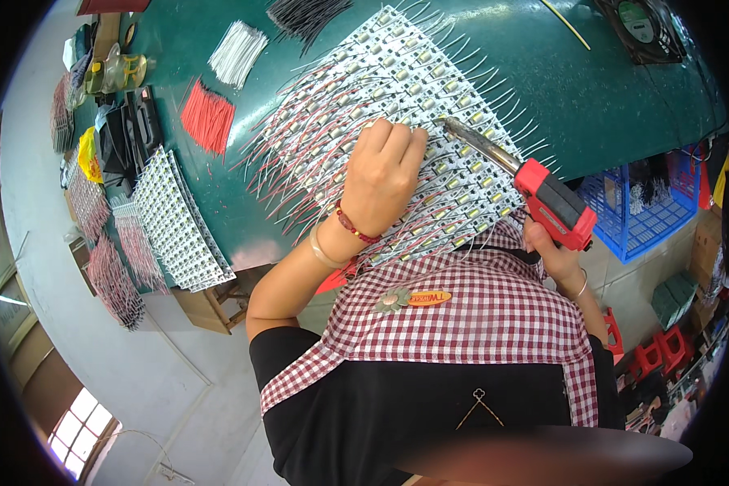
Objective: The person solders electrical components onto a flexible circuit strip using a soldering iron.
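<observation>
A large white panel of small circuit boards (pixel 413 69) lies on the green table in front of me, with red, black and white wires sticking out along its edges. Over its middle, my left hand (pixel 385 166) is closed, fingertips pressed together near the board; what they pinch is hidden. My right hand (pixel 555 255) grips a red and black soldering gun (pixel 552 202) by its handle. The gun's metal tip points left and reaches the panel just beside my left fingers. Some of the wires pass beneath my left wrist.
Bundles of red wires (pixel 207 117), white wires (pixel 238 54) and black wires (pixel 308 18) lie on the green table (pixel 178 32). More board panels (pixel 178 219) hang over its left edge. A blue crate (pixel 648 215) stands at right, below a black fan (pixel 641 28).
</observation>
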The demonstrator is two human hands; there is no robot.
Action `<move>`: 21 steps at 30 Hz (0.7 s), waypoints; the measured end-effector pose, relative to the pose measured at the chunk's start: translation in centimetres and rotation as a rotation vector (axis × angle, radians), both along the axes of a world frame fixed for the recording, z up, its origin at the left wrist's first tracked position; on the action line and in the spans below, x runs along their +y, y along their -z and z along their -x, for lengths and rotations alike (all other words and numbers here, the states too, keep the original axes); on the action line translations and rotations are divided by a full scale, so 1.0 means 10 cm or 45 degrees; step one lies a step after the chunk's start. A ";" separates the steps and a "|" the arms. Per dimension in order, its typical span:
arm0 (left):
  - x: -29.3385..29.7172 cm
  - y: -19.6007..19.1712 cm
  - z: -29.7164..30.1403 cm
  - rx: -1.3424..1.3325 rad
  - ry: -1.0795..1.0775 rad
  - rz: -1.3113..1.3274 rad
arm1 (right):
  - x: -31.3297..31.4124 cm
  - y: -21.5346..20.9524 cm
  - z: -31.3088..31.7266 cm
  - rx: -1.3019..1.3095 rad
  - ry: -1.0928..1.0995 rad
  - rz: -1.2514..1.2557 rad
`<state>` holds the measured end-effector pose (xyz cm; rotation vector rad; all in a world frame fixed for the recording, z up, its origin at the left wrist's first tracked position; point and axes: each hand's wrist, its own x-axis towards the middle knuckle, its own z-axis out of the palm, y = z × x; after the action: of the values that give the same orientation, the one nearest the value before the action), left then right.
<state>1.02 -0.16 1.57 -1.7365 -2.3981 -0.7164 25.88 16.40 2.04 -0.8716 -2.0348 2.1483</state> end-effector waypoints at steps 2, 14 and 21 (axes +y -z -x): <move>0.00 0.00 0.01 -0.007 0.007 0.007 | 0.01 0.02 -0.01 -0.022 -0.036 -0.002; 0.04 -0.01 0.01 0.005 0.001 -0.070 | 0.02 -0.01 0.03 0.067 0.028 0.008; 0.03 -0.06 0.00 0.114 -0.034 0.088 | 0.02 -0.03 0.04 0.077 0.023 0.073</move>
<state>1.05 0.10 2.21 -1.7192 -2.4079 -0.5466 25.52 16.64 2.37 -0.8180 -1.9391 2.2058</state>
